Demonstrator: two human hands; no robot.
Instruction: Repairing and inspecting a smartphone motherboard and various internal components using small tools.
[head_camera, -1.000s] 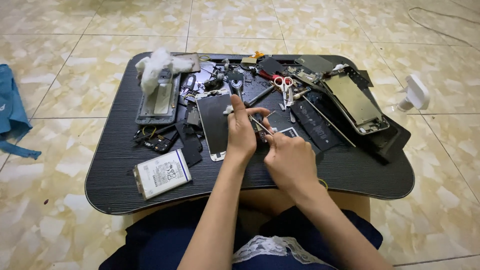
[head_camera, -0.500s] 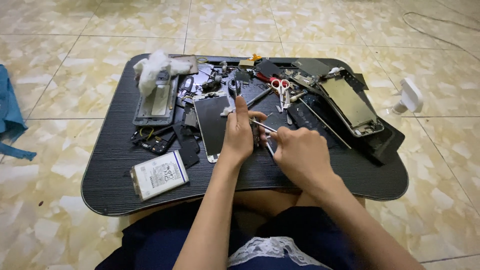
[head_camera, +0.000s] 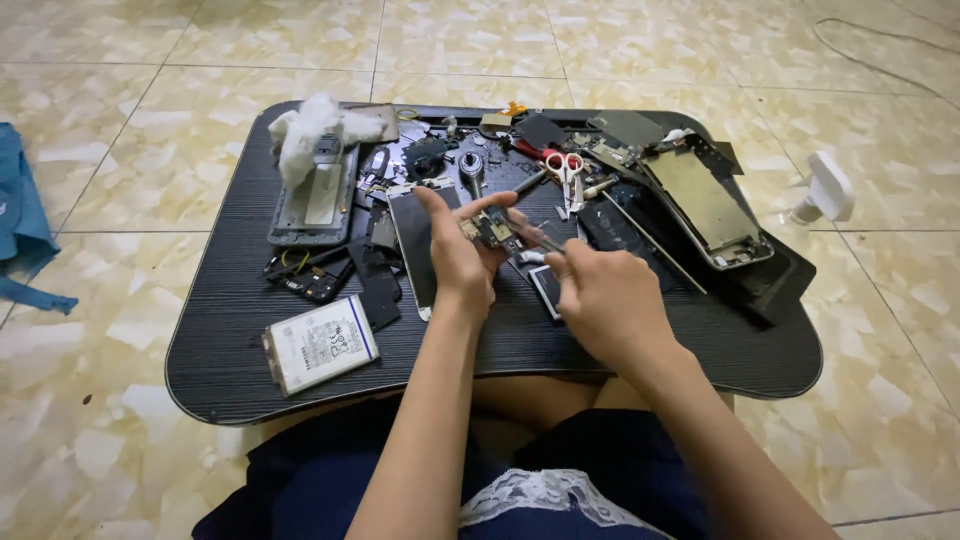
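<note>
My left hand (head_camera: 458, 255) pinches a small dark circuit board (head_camera: 487, 229) between thumb and fingertips, lifted a little above the black lap table (head_camera: 240, 370). My right hand (head_camera: 600, 295) is closed around a thin metal tool (head_camera: 540, 240) whose tip points at the board. Under the left hand lies a phone screen panel (head_camera: 412, 245) with its dark face up. The tool's handle is hidden inside my right fist.
A white phone battery (head_camera: 320, 343) lies at the front left. A grey phone frame with white tissue (head_camera: 315, 175) sits at the back left. Red-handled scissors (head_camera: 565, 170), an opened phone body (head_camera: 705, 205) and several loose parts crowd the back. A white plug (head_camera: 825, 190) and blue cloth (head_camera: 25, 225) lie on the tiled floor.
Both hands have lifted slightly off the table, and the small board now sits higher between my left fingers. The view has shifted a little downward.
</note>
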